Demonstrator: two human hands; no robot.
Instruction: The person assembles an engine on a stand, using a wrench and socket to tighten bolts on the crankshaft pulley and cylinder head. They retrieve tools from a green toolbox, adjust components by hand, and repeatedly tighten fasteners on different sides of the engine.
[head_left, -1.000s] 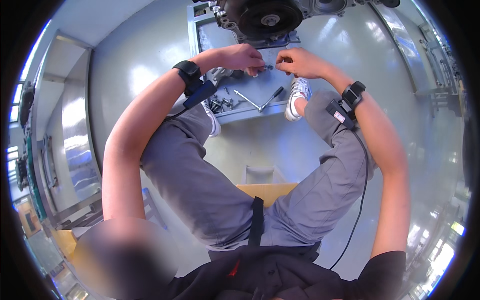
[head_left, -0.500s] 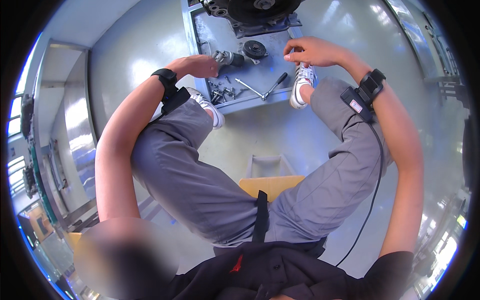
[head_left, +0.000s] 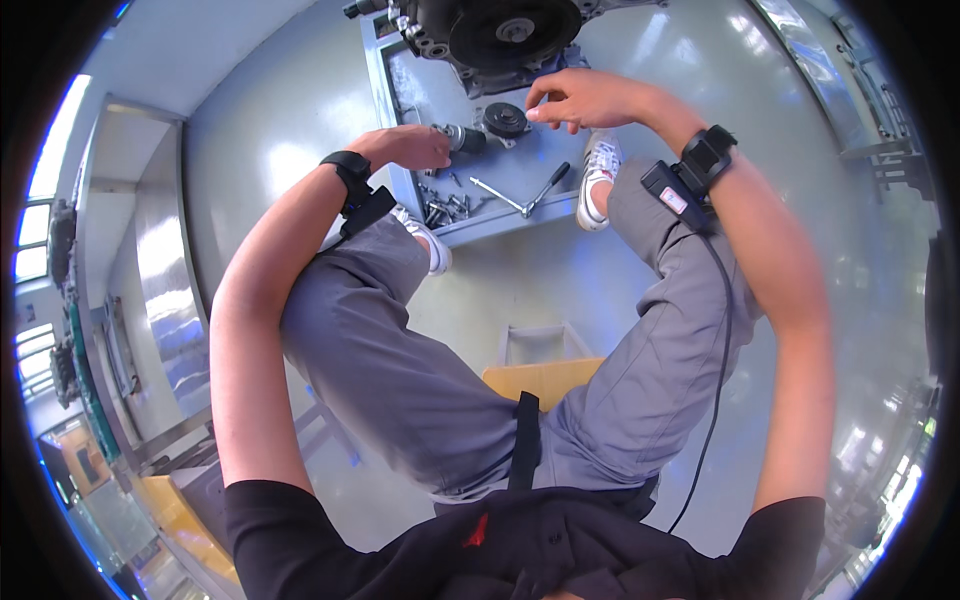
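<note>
My left hand [head_left: 412,147] hangs at the left side of the metal tray, its loosely bent fingers at the left end of a cylindrical part [head_left: 467,139] with a silver end and a dark body. Its fingertips are partly turned from view, and I see nothing held. Just right of the cylinder lies a round black pulley [head_left: 506,120] on a metal flange. My right hand [head_left: 572,98] is beside the pulley, thumb and fingers apart with nothing between them. In front of both hands, a ratchet wrench [head_left: 545,192] with a black handle rests near the tray's front edge.
A large dark engine [head_left: 515,45] with a round wheel stands at the far end of the tray [head_left: 490,225]. Several loose bolts [head_left: 445,210] lie at the tray's front left. My shoes [head_left: 600,165] flank the tray, and a cable [head_left: 717,390] runs from my right wrist device.
My left hand has moved a little right and nearer me along the cylinder. My right hand has shifted left, closer to the pulley. More of the engine shows at the top.
</note>
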